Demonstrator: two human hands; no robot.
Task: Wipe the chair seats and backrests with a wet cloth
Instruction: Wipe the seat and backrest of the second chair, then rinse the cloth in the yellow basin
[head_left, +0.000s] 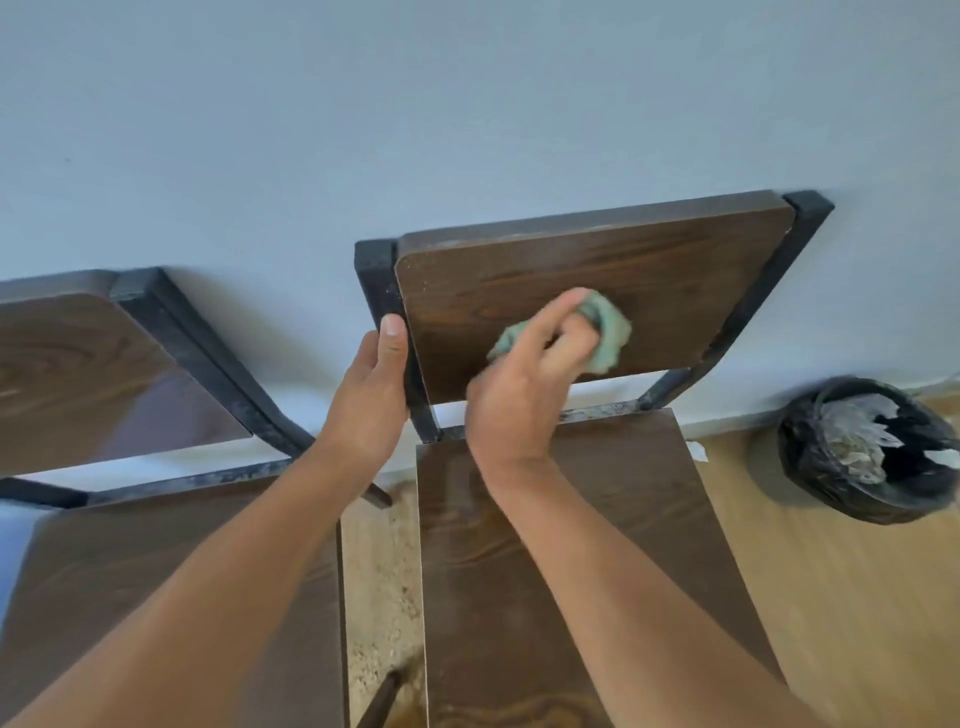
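- A plain pale wall (467, 104) stands behind two wooden chairs with dark metal frames, set on a light wood-look floor (831, 597); a bin lined with a black bag (862, 452) sits near the wall to the right.
- The right hand (524, 395) has its grip closed around a bunched green cloth (605, 332), pressing it against the backrest (587, 291) of the right-hand chair, low and left of its centre.
- The left hand (369, 400) has its grip wrapped on the left frame post (384, 322), steadying the chair.
- The seat (571, 571) below looks streaked; the neighbouring chair (104, 374) on the left is untouched by either hand.
- Risks, as I judge them: hard pushing could rock the chair against the wall; the balled cloth may miss the dusty top edge and corners; drips could land on the seat.
- No brand, label or writing is readable anywhere.
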